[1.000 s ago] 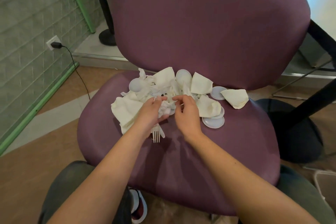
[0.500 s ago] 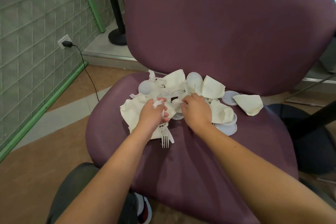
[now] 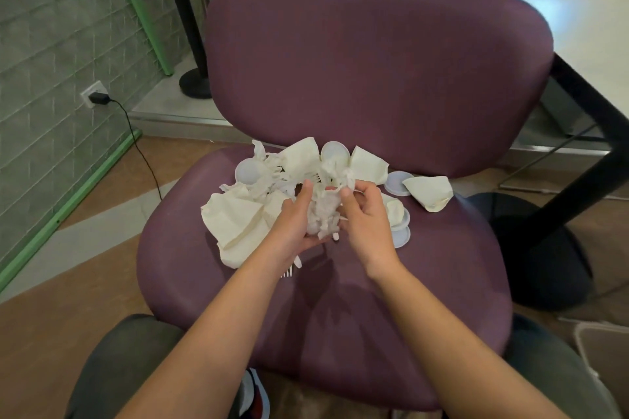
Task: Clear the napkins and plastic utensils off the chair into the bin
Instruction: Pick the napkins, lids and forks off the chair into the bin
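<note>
The left hand [image 3: 295,227] and the right hand [image 3: 366,218] are cupping a crumpled wad [image 3: 325,211] of napkins together, just above the middle of the chair [image 3: 340,316] seat; both are half closed around it, thumbs on top. The rest of the napkins [image 3: 238,218], the round lids [image 3: 396,182] and a fork [image 3: 289,269] are lying on the seat on the left, right and near side of the hands. To do this step well, the person should be pressing the wad tight and gathering more loose pieces into it before lifting, so nothing is falling. The bin is perhaps the pale corner at the right edge; I cannot tell. Utensils inside the wad are hard to make out.
</note>
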{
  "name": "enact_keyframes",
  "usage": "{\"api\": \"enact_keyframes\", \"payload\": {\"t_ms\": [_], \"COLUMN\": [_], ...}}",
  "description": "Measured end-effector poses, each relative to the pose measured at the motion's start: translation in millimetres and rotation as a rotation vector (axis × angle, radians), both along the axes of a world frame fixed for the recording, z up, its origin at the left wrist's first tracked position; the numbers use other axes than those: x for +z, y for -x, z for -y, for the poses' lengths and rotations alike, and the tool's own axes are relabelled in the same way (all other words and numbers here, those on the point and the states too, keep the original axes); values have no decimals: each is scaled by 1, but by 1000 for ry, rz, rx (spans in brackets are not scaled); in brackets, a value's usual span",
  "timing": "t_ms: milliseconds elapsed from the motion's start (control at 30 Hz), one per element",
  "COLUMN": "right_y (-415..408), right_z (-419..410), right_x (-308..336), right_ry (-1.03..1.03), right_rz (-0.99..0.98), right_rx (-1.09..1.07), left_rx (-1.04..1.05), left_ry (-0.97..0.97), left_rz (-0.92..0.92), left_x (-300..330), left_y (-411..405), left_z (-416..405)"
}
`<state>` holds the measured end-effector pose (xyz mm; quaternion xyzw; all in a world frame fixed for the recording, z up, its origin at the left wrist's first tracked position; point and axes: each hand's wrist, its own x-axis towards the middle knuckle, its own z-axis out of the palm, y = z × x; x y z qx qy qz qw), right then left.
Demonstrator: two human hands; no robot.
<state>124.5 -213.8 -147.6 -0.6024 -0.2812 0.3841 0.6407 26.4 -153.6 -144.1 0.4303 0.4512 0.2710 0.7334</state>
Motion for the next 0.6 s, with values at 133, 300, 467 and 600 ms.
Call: {"api": "enact_keyframes", "payload": {"t_ms": [133,300,467,600], "right_y": [5,1,-1,0], "right_z": [9,16,24,35], "right_x": [-2,1,2,3], "right_ry": [25,86,146,151], "right_rz": [48,256,306,400], "right_rx": [9,-17,33,109], "left_rx": [-18,-109,-76,-111], "left_ry": [40,75,53,108], "left_rz": [43,58,116,142], "left_x": [4,7,11,13], "left_y": [-5,-6,-13,-23], "left_z": [7,13,16,20]}}
